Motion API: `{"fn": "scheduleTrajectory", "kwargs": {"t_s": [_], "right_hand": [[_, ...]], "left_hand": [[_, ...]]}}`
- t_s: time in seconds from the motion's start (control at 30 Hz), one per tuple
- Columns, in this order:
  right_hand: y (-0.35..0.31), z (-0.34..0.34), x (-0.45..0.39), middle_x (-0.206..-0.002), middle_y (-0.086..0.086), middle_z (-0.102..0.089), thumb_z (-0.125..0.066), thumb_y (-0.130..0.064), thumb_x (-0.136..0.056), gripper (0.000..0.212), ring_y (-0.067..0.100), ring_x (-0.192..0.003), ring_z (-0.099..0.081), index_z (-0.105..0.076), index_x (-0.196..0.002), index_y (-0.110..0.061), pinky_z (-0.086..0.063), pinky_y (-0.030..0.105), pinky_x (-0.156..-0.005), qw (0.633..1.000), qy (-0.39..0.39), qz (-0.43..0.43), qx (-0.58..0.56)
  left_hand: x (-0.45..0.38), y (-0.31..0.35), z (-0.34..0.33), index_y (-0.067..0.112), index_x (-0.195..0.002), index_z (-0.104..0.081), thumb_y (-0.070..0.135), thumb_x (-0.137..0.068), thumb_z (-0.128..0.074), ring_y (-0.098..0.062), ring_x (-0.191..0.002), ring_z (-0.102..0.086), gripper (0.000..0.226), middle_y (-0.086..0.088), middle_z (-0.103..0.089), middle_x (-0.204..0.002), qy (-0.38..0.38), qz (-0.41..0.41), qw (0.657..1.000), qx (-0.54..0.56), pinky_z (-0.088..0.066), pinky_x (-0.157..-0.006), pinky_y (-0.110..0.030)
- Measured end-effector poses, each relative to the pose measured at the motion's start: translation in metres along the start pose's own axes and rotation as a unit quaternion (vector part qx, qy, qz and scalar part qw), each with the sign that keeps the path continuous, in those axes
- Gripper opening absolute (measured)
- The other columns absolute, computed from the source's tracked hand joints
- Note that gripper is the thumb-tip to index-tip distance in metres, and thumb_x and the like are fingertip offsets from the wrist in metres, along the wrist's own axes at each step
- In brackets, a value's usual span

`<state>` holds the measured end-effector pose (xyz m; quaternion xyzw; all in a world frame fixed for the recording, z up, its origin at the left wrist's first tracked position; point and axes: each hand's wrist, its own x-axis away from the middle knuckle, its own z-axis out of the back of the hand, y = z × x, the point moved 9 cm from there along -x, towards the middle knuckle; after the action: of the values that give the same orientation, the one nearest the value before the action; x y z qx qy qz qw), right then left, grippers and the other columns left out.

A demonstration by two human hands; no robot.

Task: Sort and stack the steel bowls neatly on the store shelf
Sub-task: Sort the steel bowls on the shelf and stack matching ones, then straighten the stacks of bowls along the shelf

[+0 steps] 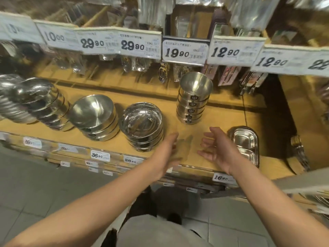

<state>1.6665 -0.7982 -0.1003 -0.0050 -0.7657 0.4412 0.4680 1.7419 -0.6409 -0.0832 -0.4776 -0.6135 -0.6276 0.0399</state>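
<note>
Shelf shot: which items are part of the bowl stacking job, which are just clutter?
Job: tall bowl stack, shiny bowl stack, matte bowl stack, leaning stack, left hand, right hand.
Clutter: divided tray, price tags, hanging cutlery packs.

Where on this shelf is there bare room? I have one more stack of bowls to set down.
The widest bare patch lies on the shelf between the shiny bowl stack, the tall cup stack and the divided tray, under the left hand and right hand. Left of it the stacks crowd together.
</note>
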Motion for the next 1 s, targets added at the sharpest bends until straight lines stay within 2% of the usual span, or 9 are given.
{"fn": "scheduleTrajectory", "kwargs": {"t_s": [0.07,0.13,0.2,0.3,0.43,0.57,0.63,0.8,1.0], "right_hand": [[0.007,-0.008,0.014,-0.118,0.011,-0.057,-0.053,-0.043,-0.101,0.034,0.023,-0.114,-0.056,-0.061,-0.114,-0.013,-0.059,0.039,-0.072,1.0,-0.004,0.008,0.015],[0.007,-0.019,0.026,-0.118,0.01,-0.057,-0.052,-0.039,-0.102,0.034,0.021,-0.111,-0.056,-0.06,-0.119,-0.011,-0.057,0.038,-0.073,0.999,0.004,0.014,0.03],[0.007,-0.034,0.035,-0.118,0.007,-0.057,-0.052,-0.038,-0.101,0.036,0.017,-0.105,-0.057,-0.058,-0.124,-0.012,-0.058,0.038,-0.077,0.998,-0.011,0.025,0.052],[0.007,-0.055,0.047,-0.118,0.004,-0.058,-0.054,-0.039,-0.1,0.043,0.015,-0.108,-0.057,-0.054,-0.133,-0.011,-0.059,0.036,-0.079,0.994,-0.052,0.046,0.079],[0.012,-0.078,0.057,-0.12,0.003,-0.057,-0.052,-0.039,-0.101,0.048,0.012,-0.109,-0.057,-0.05,-0.139,-0.009,-0.057,0.033,-0.078,0.99,-0.076,0.068,0.102],[0.02,-0.099,0.062,-0.122,0.006,-0.057,-0.05,-0.037,-0.102,0.048,0.018,-0.116,-0.056,-0.049,-0.141,-0.009,-0.057,0.035,-0.081,0.989,-0.075,0.062,0.108],[0.021,-0.114,0.068,-0.12,0.003,-0.058,-0.05,-0.037,-0.103,0.047,0.018,-0.115,-0.057,-0.05,-0.141,-0.011,-0.057,0.036,-0.083,0.988,-0.087,0.064,0.114],[0.019,-0.168,0.088,-0.125,0.005,-0.062,-0.05,-0.035,-0.104,0.04,0.015,-0.113,-0.06,-0.056,-0.136,-0.013,-0.059,0.033,-0.078,0.977,-0.137,0.091,0.138],[0.025,-0.252,0.093,-0.119,0.007,-0.066,-0.056,-0.031,-0.102,0.024,0.018,-0.109,-0.065,-0.065,-0.117,-0.015,-0.063,0.035,-0.07,0.98,-0.114,0.086,0.138]], "left_hand": [[0.019,-0.009,0.024,0.023,-0.11,-0.064,0.053,-0.097,-0.051,-0.016,-0.098,-0.064,0.035,0.001,-0.066,-0.103,0.015,0.008,1.0,-0.005,-0.058,-0.08,-0.037],[0.034,-0.008,0.046,0.022,-0.112,-0.067,0.051,-0.096,-0.052,-0.02,-0.104,-0.064,0.036,0.0,-0.068,-0.107,0.03,0.002,1.0,-0.008,-0.058,-0.085,-0.039],[0.046,-0.002,0.07,0.019,-0.111,-0.068,0.049,-0.095,-0.054,-0.021,-0.101,-0.062,0.037,-0.002,-0.067,-0.106,0.052,-0.012,0.999,-0.006,-0.057,-0.078,-0.036],[0.061,0.009,0.106,0.009,-0.109,-0.065,0.047,-0.095,-0.057,-0.02,-0.092,-0.062,0.041,-0.006,-0.064,-0.1,0.089,-0.023,0.996,0.009,-0.059,-0.069,-0.032],[0.079,0.016,0.155,0.009,-0.101,-0.065,0.044,-0.096,-0.056,-0.02,-0.089,-0.058,0.036,-0.007,-0.057,-0.094,0.145,-0.033,0.988,0.051,-0.057,-0.081,-0.038],[0.094,0.019,0.193,0.008,-0.099,-0.064,0.042,-0.098,-0.054,-0.02,-0.087,-0.055,0.035,-0.007,-0.054,-0.09,0.175,-0.045,0.979,0.094,-0.056,-0.087,-0.04],[0.099,0.021,0.208,0.008,-0.1,-0.066,0.041,-0.098,-0.054,-0.019,-0.083,-0.055,0.035,-0.007,-0.053,-0.087,0.177,-0.053,0.976,0.113,-0.054,-0.091,-0.041],[0.106,0.036,0.253,0.009,-0.101,-0.064,0.04,-0.097,-0.054,-0.022,-0.089,-0.056,0.032,-0.008,-0.055,-0.093,0.179,-0.07,0.971,0.141,-0.056,-0.08,-0.038],[0.117,0.06,0.335,0.009,-0.101,-0.065,0.036,-0.097,-0.055,-0.02,-0.087,-0.058,0.029,-0.007,-0.057,-0.093,0.176,-0.087,0.963,0.182,-0.056,-0.082,-0.038]]}}
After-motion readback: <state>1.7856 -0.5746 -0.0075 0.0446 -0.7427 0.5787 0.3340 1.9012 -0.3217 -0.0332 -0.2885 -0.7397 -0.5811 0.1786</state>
